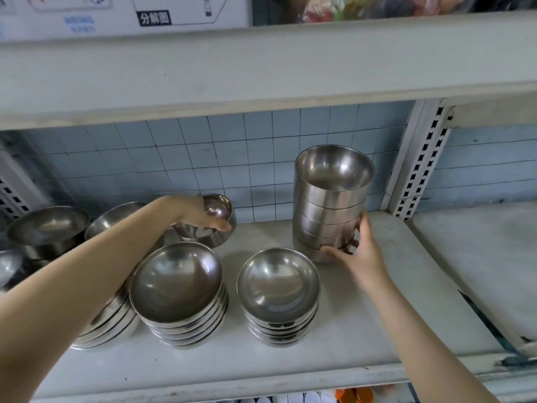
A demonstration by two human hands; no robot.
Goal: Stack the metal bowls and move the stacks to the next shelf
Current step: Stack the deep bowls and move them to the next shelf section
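Behind the gripped items, a pale blue tiled wall (203, 158) with dark grout. Above them, a white printed carton (125, 13) and plastic-wrapped goods (363, 7). Right of the grip, a perforated white upright post (421, 158). Below, white and orange objects (353, 395), too small to identify.

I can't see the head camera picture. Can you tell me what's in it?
A person's right hand grips the base of a tall stack of metal bowls on a white shelf, while the left hand holds a single small bowl farther back. More bowl stacks sit in front.
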